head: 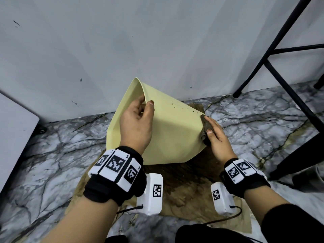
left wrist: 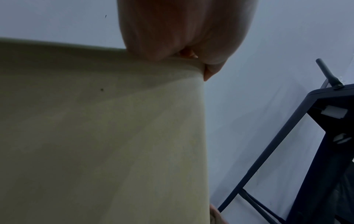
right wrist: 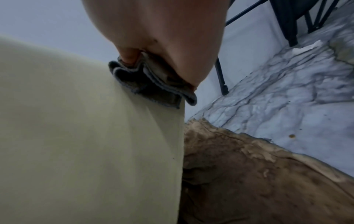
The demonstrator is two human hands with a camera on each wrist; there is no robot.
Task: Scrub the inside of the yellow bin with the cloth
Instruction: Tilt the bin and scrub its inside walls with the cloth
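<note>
yellow plastic bin (head: 168, 130) lies tipped on its side on a stained brown sheet (head: 185, 190) spread over the marble floor (head: 52, 151), close to the foot of the white wall (head: 122, 41). its long axis runs roughly left to right across the head view: the open mouth points left and away toward the wall, the closed base points right.

the left hand (head: 135, 123) is at the mouth end, its fingers (head: 140, 100) curled over the upper rim and the thumb on the outer wall, pinching the rim and steadying the bin. the right hand (head: 216, 137) is at the opposite end, its straight fingers (head: 211, 122) pressing a dark bunched cloth (head: 205, 130) against the outside edge of the base; the right wrist view shows the cloth (right wrist: 151, 84) folded between the fingers and the plastic.

so the cloth sits on the wrong end for the job. the inside can only be reached through the mouth, which lies left of the right hand, past the whole length of the bin and beside the left hand. in my judgement the next move needs the cloth hand to travel along the bin to the rim and go in, or the left hand to swing the mouth round toward it. dark specks (head: 173, 104) dot the upper outer wall; the inside is barely seen from here.
</note>
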